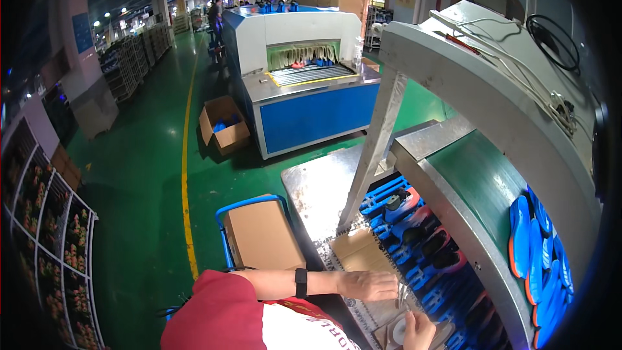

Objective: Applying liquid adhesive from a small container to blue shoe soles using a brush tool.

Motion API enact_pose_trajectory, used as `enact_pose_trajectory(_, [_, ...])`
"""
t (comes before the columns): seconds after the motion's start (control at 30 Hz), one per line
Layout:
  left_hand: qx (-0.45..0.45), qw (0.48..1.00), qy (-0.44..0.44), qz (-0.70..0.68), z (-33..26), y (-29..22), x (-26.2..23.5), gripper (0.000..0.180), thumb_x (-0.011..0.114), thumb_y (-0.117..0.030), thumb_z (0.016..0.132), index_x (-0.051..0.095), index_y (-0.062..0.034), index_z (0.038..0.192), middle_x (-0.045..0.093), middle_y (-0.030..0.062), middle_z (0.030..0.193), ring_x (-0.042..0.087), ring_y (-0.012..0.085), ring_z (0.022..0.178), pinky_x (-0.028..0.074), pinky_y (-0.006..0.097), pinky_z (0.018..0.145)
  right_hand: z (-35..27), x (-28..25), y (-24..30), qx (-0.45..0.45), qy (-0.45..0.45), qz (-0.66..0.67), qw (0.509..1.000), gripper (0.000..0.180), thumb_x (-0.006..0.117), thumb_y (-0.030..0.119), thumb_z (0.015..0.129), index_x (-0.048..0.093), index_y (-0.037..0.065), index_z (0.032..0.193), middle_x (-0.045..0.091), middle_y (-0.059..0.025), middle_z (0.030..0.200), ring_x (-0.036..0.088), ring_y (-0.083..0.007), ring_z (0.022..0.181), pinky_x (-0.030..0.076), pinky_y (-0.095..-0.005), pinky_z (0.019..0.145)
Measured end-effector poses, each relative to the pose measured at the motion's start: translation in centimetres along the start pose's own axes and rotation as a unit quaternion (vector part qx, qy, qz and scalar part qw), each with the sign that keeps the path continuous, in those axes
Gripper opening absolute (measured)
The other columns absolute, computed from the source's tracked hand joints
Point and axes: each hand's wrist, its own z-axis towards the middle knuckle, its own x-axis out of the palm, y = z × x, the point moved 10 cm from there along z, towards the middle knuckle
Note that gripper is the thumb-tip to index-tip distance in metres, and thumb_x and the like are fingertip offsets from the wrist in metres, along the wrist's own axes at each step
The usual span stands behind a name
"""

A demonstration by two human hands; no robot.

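My left hand (370, 285) reaches across from the left, a black band (300, 283) around its wrist. Its fingers are closed on a thin shiny strip or tool (403, 293), too small to name surely. Just below it, my right hand (419, 332) has its fingers bent together over the bench; what they hold, if anything, is hidden. Beside the right fingers lies a white roll (399, 332), partly covered. Flat brown cardboard (363, 251) rests on the metal bench (321, 185) beyond my left hand. Sports shoes (431, 243) on blue racks stand right of both hands.
Blue insoles (518, 236) with orange edges lie on a green conveyor belt (476, 168) at right, under a grey overhead frame (479, 68). A cardboard box on a blue trolley (262, 233) stands left of the bench. Ahead is a blue-and-white tunnel machine (317, 116).
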Motion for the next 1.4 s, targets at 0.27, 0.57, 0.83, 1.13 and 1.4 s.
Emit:
enact_pose_trajectory(0.27, [-0.003, 1.0, -0.006, 0.019, -0.2, -0.1, -0.3, 0.021, 0.061, -0.006, 0.08, 0.059, 0.004, 0.099, 0.055, 0.0087, 0.095, 0.055, 0.0243, 0.093, 0.048, 0.033, 0.078, -0.3, 0.4, 0.1, -0.007, 0.03, -0.021, 0.999, 0.023, 0.058, 0.017, 0.09, 0.065, -0.004, 0.092, 0.066, -0.0221, 0.081, 0.063, -0.0294, 0.071, 0.048, -0.0368, 0.069])
enact_pose_trajectory(0.57, [-0.026, 0.999, -0.022, 0.025, -0.5, 0.3, -0.6, 0.023, 0.061, -0.006, 0.079, 0.06, 0.0023, 0.1, 0.056, 0.0078, 0.096, 0.056, 0.0235, 0.093, 0.049, 0.032, 0.077, -0.5, 0.4, 0.0, 0.024, 0.044, 0.003, 0.999, 0.023, 0.059, 0.017, 0.091, 0.066, -0.005, 0.096, 0.067, -0.0198, 0.083, 0.064, -0.0244, 0.075, 0.049, -0.0327, 0.072])
enact_pose_trajectory(0.83, [-0.006, 0.996, -0.051, 0.067, -0.5, 0.6, -2.2, 0.027, 0.059, -0.008, 0.078, 0.059, 0.0002, 0.104, 0.056, 0.0078, 0.101, 0.055, 0.0236, 0.095, 0.049, 0.032, 0.077, -0.1, -0.6, -0.8, -0.01, -0.026, 0.075, 0.997, 0.022, 0.057, 0.014, 0.093, 0.065, -0.005, 0.101, 0.066, -0.0127, 0.077, 0.056, -0.0126, 0.068, 0.046, -0.029, 0.063])
enact_pose_trajectory(1.13, [0.004, 0.998, -0.036, 0.051, 0.1, -0.5, -1.9, 0.024, 0.06, -0.008, 0.079, 0.059, 0.0014, 0.101, 0.055, 0.0082, 0.099, 0.055, 0.0244, 0.096, 0.049, 0.031, 0.077, -0.2, 0.9, -0.7, 0.005, 0.027, 0.031, 0.999, 0.022, 0.057, 0.015, 0.093, 0.064, -0.005, 0.095, 0.062, -0.0113, 0.071, 0.051, -0.0129, 0.064, 0.045, -0.0305, 0.059])
enact_pose_trajectory(1.4, [0.032, 0.989, -0.029, 0.142, -0.6, -0.9, -2.8, 0.03, 0.061, -0.006, 0.078, 0.06, -0.0008, 0.107, 0.057, 0.0059, 0.105, 0.056, 0.0227, 0.097, 0.05, 0.033, 0.079, -0.9, -1.7, -0.8, -0.037, -0.108, 0.067, 0.991, 0.018, 0.061, 0.013, 0.087, 0.062, -0.004, 0.082, 0.057, -0.0145, 0.061, 0.051, -0.0145, 0.053, 0.041, -0.0302, 0.052])
